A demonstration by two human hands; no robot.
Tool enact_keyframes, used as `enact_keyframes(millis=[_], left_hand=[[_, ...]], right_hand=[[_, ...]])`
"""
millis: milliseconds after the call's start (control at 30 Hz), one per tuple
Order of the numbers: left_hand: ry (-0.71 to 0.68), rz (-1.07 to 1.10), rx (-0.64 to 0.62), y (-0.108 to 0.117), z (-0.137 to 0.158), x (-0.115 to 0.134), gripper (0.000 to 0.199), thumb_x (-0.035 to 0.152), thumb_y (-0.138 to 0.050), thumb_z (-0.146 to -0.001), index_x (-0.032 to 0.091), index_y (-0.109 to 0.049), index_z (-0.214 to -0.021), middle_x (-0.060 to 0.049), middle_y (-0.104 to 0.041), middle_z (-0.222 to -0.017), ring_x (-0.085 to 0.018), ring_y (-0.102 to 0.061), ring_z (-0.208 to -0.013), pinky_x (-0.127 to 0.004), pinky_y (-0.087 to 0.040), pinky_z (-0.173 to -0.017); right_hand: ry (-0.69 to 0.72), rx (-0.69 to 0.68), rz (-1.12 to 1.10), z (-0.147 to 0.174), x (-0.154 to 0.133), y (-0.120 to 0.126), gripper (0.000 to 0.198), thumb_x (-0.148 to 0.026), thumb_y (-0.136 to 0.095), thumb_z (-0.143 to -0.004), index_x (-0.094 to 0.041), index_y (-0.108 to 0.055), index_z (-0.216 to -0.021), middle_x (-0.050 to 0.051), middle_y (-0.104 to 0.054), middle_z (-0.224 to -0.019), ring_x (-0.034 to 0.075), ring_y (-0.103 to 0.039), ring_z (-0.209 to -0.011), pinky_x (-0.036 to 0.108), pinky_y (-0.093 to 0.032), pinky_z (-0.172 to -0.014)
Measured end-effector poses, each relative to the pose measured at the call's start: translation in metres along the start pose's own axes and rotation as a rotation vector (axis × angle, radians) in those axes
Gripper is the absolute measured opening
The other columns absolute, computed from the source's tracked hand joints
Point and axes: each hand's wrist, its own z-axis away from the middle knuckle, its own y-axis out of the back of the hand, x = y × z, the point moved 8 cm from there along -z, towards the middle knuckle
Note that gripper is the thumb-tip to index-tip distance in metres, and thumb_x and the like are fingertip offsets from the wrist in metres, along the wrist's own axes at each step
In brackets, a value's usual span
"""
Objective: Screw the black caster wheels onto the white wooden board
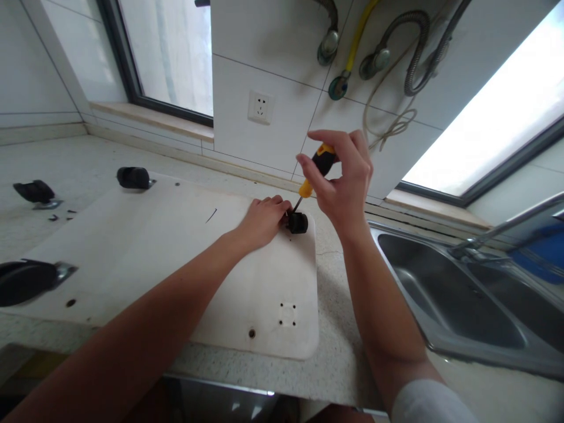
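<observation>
A white board (pixel 229 264) with rounded corners lies on the speckled counter. At its far right corner stands a black caster wheel (pixel 298 222), with the fingers of my left hand (pixel 264 220) curled against its left side. My right hand (pixel 346 176) is around the black and yellow handle of a screwdriver (pixel 306 187), thumb and forefinger partly spread. The screwdriver slants down, its tip at the caster's base; the exact contact is hidden. Another black caster (pixel 133 177) sits at the board's far left, and one more (pixel 30 282) at the near left.
A loose caster (pixel 35 192) lies on the counter at left beside several small dark screws (pixel 53 218). A steel sink (pixel 445 294) with a faucet (pixel 467 247) is at right. The tiled wall carries a socket (pixel 261 107), hoses (pixel 416 53) and a yellow pipe (pixel 358 38).
</observation>
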Motion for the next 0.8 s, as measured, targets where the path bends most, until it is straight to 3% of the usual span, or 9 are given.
enact_keyframes(millis=[67, 233, 367, 433, 533, 700, 800], left_hand=[[0.001, 0.007, 0.0, 0.0, 0.0, 0.0, 0.029, 0.022, -0.055, -0.111, 0.025, -0.074, -0.132, -0.012, -0.075, -0.126, -0.034, -0.073, -0.121, -0.047, -0.05, -0.098], [0.003, 0.001, -0.011, -0.001, -0.001, 0.0, 0.028, 0.023, -0.056, -0.11, 0.025, -0.074, -0.132, -0.012, -0.074, -0.128, -0.035, -0.072, -0.123, -0.047, -0.05, -0.098], [0.002, 0.007, -0.003, -0.001, -0.001, 0.0, 0.029, 0.023, -0.055, -0.111, 0.025, -0.074, -0.132, -0.012, -0.074, -0.128, -0.036, -0.073, -0.122, -0.048, -0.05, -0.097], [-0.011, 0.008, 0.001, -0.001, 0.0, 0.0, 0.028, 0.022, -0.056, -0.11, 0.025, -0.074, -0.13, -0.012, -0.074, -0.126, -0.035, -0.072, -0.122, -0.048, -0.05, -0.096], [-0.02, 0.009, 0.0, -0.001, 0.0, 0.0, 0.026, 0.021, -0.056, -0.109, 0.024, -0.074, -0.128, -0.012, -0.074, -0.125, -0.034, -0.072, -0.12, -0.046, -0.049, -0.096], [-0.018, 0.025, 0.009, 0.0, 0.001, 0.0, 0.028, 0.019, -0.055, -0.108, 0.025, -0.074, -0.128, -0.012, -0.074, -0.124, -0.034, -0.072, -0.121, -0.046, -0.049, -0.097], [-0.025, 0.024, 0.01, 0.0, 0.001, 0.002, 0.026, 0.022, -0.056, -0.109, 0.025, -0.074, -0.127, -0.012, -0.075, -0.125, -0.034, -0.072, -0.12, -0.046, -0.05, -0.096]], right_hand=[[-0.007, 0.075, 0.07, 0.0, 0.002, 0.007, 0.029, -0.053, -0.076, -0.104, -0.033, -0.082, -0.123, 0.01, -0.072, -0.108, 0.033, -0.07, -0.111, 0.057, -0.061, -0.107], [-0.02, -0.14, -0.144, -0.004, 0.005, -0.005, 0.04, -0.048, -0.057, -0.114, -0.037, -0.075, -0.147, 0.006, -0.079, -0.122, 0.026, -0.075, -0.113, 0.048, -0.064, -0.102], [-0.013, 0.05, 0.056, -0.005, 0.003, 0.012, 0.029, -0.053, -0.077, -0.103, -0.031, -0.086, -0.12, 0.008, -0.074, -0.103, 0.029, -0.07, -0.105, 0.052, -0.062, -0.102], [0.004, -0.019, -0.002, -0.005, 0.001, 0.008, 0.035, -0.051, -0.071, -0.107, -0.033, -0.083, -0.133, 0.009, -0.076, -0.114, 0.029, -0.071, -0.113, 0.051, -0.061, -0.106], [-0.004, -0.227, -0.161, -0.003, -0.002, -0.009, 0.048, -0.043, -0.058, -0.114, -0.04, -0.064, -0.161, 0.005, -0.078, -0.127, 0.026, -0.074, -0.115, 0.046, -0.063, -0.105], [-0.014, -0.08, 0.099, -0.005, -0.006, 0.002, 0.033, -0.049, -0.072, -0.107, -0.034, -0.081, -0.135, 0.009, -0.07, -0.107, 0.031, -0.068, -0.107, 0.053, -0.06, -0.103], [-0.031, -0.253, -0.039, -0.003, -0.006, -0.008, 0.049, -0.045, -0.06, -0.112, -0.039, -0.064, -0.16, 0.008, -0.076, -0.123, 0.029, -0.071, -0.113, 0.052, -0.062, -0.104]])
